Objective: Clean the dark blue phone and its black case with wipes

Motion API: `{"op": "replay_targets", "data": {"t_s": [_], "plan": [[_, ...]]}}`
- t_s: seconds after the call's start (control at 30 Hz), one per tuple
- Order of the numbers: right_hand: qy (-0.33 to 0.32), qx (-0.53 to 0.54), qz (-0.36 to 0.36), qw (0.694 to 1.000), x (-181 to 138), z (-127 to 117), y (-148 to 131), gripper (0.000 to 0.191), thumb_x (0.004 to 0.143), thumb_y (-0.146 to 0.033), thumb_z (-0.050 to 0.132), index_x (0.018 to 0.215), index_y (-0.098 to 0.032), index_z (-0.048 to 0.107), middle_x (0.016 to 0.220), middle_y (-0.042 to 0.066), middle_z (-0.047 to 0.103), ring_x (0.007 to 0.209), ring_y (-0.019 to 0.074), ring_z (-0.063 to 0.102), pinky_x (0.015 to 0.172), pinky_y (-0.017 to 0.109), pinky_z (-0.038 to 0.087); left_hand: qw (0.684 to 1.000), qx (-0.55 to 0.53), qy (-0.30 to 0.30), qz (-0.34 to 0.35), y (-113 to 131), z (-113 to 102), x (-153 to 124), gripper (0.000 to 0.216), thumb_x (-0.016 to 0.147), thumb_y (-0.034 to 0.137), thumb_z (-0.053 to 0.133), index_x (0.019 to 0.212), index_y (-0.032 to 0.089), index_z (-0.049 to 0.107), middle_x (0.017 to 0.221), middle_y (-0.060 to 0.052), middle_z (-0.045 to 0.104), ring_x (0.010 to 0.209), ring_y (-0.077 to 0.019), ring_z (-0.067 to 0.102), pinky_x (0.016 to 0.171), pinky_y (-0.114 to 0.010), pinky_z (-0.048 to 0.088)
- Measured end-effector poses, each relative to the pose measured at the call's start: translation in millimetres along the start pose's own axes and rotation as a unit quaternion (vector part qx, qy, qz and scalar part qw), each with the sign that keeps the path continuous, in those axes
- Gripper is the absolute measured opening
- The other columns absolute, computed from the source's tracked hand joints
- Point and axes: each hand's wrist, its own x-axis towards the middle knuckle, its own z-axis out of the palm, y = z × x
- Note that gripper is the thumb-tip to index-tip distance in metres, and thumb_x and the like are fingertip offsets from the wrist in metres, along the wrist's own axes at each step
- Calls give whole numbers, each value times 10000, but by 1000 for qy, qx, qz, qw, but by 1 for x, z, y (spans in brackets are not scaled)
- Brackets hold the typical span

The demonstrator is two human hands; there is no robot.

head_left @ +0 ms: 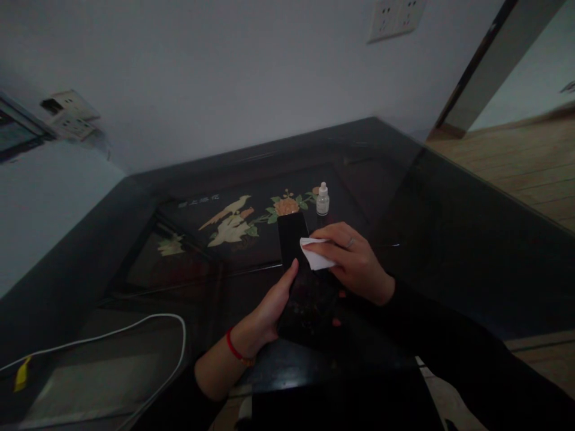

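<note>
The left hand (276, 302) is curled across a flat, rectangular black device with a smooth dark face (291, 230), its thumb pressed along the nine o'clock edge and fingertips faintly showing at the three o'clock edge. The right hand (354, 257) has its fingers bent and pinched closely on a folded white square of cloth or tissue (317, 256), laid at about one o'clock of the device's middle; how hard it presses, I cannot tell.

The step in hand looks like wiping. To do it well, the fingers should stay flat behind the white square, so that its whole face, not just one corner, meets the device. Long, even strokes from twelve o'clock towards six would suit the narrow shape better than small rubs. The left thumb overlaps the face, so that strip will probably need a shift of grip. Whether the lower end rests on the table is too dark to tell; if not, a firm left hold matters more.

Just past the right hand, at eleven o'clock, a small white dropper-type bottle (322, 200) stands upright on the glossy black table (395, 179), close enough that a wide sweep might knock it. Further out, at nine o'clock from the left hand, a thin white cable (130, 317) curves, apart from the work.
</note>
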Motion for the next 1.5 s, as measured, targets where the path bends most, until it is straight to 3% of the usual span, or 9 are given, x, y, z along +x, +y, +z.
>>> {"op": "replay_targets", "data": {"t_s": [0.17,0.33,0.5,0.67,0.9,1.2,1.4,1.5], "plan": [[30,-23,55,998,0,-2,4,397,847,-28,473,1134,-230,659,1039,76,671,963,232,600,828,425,515,1000,3,-15,3,1,1,0,686,886,665,352,1300,161,564,1180,-157,677,859,-274,715,840,-430,504],[-17,11,1,1000,0,0,1,374,876,-42,470,1142,-220,662,1136,76,688,1042,224,608,894,423,522,1000,3,20,11,1,0,1,662,893,626,390,1251,105,587,1108,-176,699,822,-264,712,810,-417,516],[13,-1,38,999,-1,-1,2,428,865,-6,452,1197,-206,632,1191,94,678,1099,228,612,933,457,522,1000,7,4,12,1,2,0,652,888,628,405,1300,145,554,1158,-158,684,829,-262,714,811,-413,517],[-14,24,-53,998,1,7,-11,320,906,-64,485,1143,-207,646,1218,76,678,1163,207,604,979,452,525,993,-35,86,72,-1,6,7,555,905,544,461,1249,126,583,1010,-130,715,869,-245,686,849,-413,511],[-51,18,-112,992,-2,12,-19,244,919,-99,502,1084,-175,665,1191,73,694,1174,212,603,1016,463,509,974,-47,120,184,6,3,12,700,834,689,455,1264,155,594,901,-92,705,877,-226,667,815,-324,506],[-8,-5,-29,1000,7,18,-23,339,898,-50,481,1169,-169,648,1217,96,678,1163,227,610,957,428,548,964,-60,123,230,0,11,18,562,900,574,450,1274,180,593,1093,-92,694,1073,-242,625,923,-325,473],[-10,-12,-69,997,5,20,-26,311,879,-57,507,1125,-156,667,1189,93,693,1143,226,617,978,416,533,953,-61,155,255,6,9,9,535,918,530,455,1324,197,555,1123,-75,692,1103,-228,615,966,-321,454],[-7,-35,-41,999,8,20,-23,337,887,-50,481,1158,-152,653,1213,95,680,1156,230,603,973,423,533,952,-57,158,257,4,15,10,513,927,516,442,1307,198,573,1123,-76,693,1111,-236,614,979,-342,452]]}}
